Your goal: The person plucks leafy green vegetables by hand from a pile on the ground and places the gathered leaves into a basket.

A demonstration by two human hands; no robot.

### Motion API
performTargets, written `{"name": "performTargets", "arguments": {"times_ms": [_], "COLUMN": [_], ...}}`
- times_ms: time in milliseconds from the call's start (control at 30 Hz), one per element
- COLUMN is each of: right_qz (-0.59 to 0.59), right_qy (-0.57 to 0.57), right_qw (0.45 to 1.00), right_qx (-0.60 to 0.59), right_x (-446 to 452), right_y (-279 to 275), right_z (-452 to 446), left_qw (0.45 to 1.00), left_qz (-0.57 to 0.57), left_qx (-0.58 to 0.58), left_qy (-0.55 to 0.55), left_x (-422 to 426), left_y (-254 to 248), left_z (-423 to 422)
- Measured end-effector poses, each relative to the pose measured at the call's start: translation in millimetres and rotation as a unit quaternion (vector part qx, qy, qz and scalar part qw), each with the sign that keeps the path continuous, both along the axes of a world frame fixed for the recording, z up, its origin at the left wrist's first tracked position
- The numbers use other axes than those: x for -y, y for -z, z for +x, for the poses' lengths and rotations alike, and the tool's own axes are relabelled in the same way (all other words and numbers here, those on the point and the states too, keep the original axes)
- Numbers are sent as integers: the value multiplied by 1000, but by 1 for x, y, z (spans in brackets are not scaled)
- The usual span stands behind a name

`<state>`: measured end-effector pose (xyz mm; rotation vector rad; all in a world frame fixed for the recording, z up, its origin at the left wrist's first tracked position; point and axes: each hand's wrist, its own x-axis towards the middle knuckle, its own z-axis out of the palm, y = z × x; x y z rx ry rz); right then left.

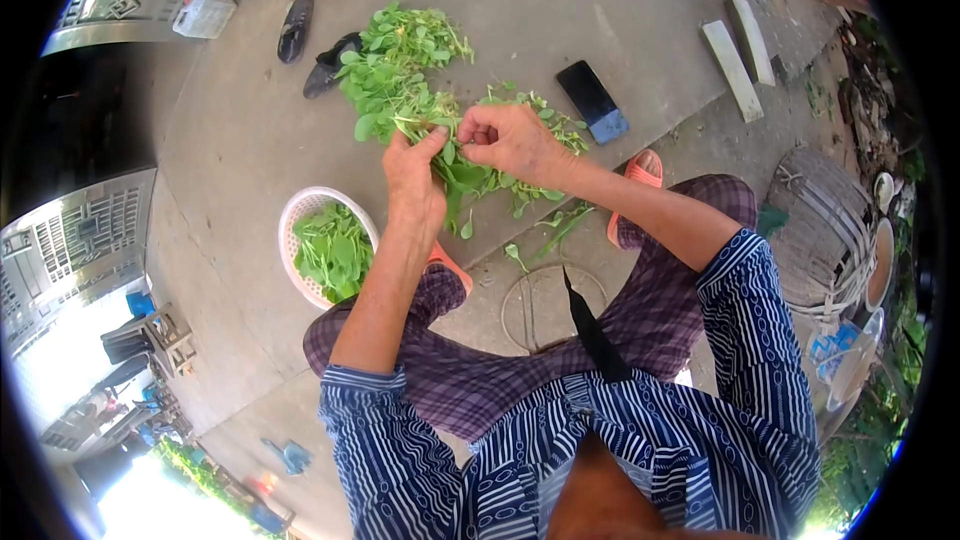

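Note:
My left hand (415, 170) is closed around leafy green stems (462, 176), which hang below its fingers. Close beside it, my right hand (510, 143) has thumb and forefinger pinched together near the same stems; what sits between those fingertips is too small to make out. A long heap of leafy greens (385, 80) lies on the concrete just beyond both hands. Looser sprigs (535, 110) spread behind and under my right hand. To the left of my left forearm stands a white plastic basket (290, 230) with picked green leaves (333, 252) inside.
A black phone (588, 95) lies right of the greens. Dark shoes (295, 28) sit at the upper left, near a clear plastic jug (203, 16). Two pale bars (733, 70) and a roped, woven basket (815, 220) are at the right. A round cover (540, 310) lies between my feet.

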<state>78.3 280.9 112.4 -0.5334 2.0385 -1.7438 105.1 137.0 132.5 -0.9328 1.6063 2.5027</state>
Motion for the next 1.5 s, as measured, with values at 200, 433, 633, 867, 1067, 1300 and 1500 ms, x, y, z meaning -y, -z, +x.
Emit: {"name": "performTargets", "arguments": {"times_ms": [200,433,633,867,1067,1300,1500], "right_qz": [-17,-122,-105,-93,-133,100,145], "right_qy": [-57,16,-41,-39,-48,-202,29], "right_qw": [996,970,980,985,972,973,946], "right_qx": [64,209,166,139,189,38,-289], "right_x": [-1,-9,-10,-10,-11,-27,-27], "right_y": [5,7,0,3,1,-8,-2], "right_z": [-3,-18,-17,-17,-15,-20,-28], "left_qw": [997,997,986,984,999,998,999], "left_qz": [-79,28,66,86,32,48,-36], "left_qx": [-13,6,73,76,25,19,21], "left_qy": [1,73,137,135,12,-29,33], "left_x": [12,7,10,14,10,19,11], "left_y": [5,-1,3,4,1,-1,-2], "left_z": [-3,-3,-3,-3,-4,-8,-7]}}
